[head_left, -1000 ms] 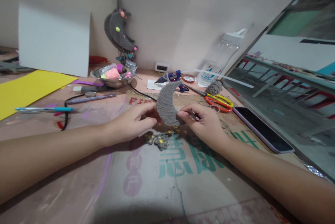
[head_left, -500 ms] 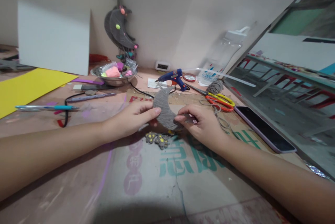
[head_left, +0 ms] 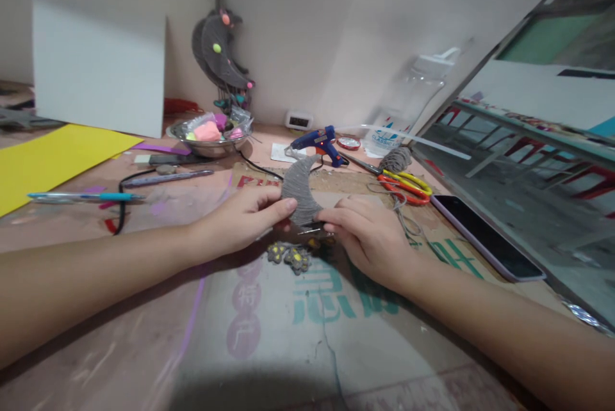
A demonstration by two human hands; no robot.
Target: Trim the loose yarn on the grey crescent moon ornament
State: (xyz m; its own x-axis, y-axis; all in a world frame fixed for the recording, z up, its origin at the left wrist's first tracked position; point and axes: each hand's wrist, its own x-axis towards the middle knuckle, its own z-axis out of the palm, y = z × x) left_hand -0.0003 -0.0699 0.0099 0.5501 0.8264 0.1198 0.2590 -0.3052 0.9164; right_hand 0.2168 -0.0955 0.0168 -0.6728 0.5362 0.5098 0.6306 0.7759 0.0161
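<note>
A crescent moon wrapped in grey yarn point(head_left: 298, 190) is held up above the cardboard. My left hand point(head_left: 254, 216) grips its left side, thumb across the front. At the lower right tip, the fingers of my right hand point(head_left: 365, 232) are closed on the crescent. A thin, light sliver shows under its bottom edge, too small to make out. Just below the crescent lie small grey yarn flowers with yellow centres point(head_left: 291, 257). My right hand partly hides more yellowish bits beside them.
Behind stands a blue glue gun point(head_left: 317, 140), with scissors point(head_left: 403, 185) and a grey yarn ball point(head_left: 394, 159) to its right. A phone point(head_left: 487, 238) lies at the right edge. Leftward are a metal bowl point(head_left: 211, 142), pens point(head_left: 86, 197) and yellow paper point(head_left: 62, 158). A decorated crescent point(head_left: 221, 52) hangs behind.
My right hand has turned over at the crescent's lower tip, its fingers now pointing more to the left. The crescent has tilted slightly, and the thin sliver shows beneath it. My left hand stays nearly still.
</note>
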